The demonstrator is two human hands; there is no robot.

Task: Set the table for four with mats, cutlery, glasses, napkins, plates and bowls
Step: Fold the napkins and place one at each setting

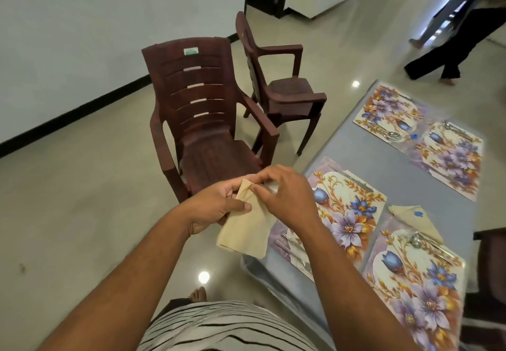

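While both hands work a tan napkin [244, 230] off the near-left edge of the table [405, 183], the job looks abt half done. Left hand [216, 208] grips the napkin's upper part, thumb pressed across the front; right hand [287, 194] pinches its top corner w/ curled fingers, prob. peeling one ply or starting a fold. It's held in the air over the floor, not touching the table, I'd guess so it can be shaped before going down.

Four floral mats lie in pairs on the grey top: near-left mat [345, 214], near-right mat [419, 282], and 2 far mats [388, 112] [451, 156] w/ edges overlapping. Cutlery sits on each, e.g. a spoon [416, 241] on the near-right one. One folded napkin [413, 219] is already tucked at that mat's far corner, so the one in hand likely goes to the near-left setting. No glasses, plates or bowls in view yet.

Nearer brown plastic chair [202, 120] has a small green-and-white sticker [190, 51] on its backrest; text too small to read. A second chair [279, 82] stands behind it.
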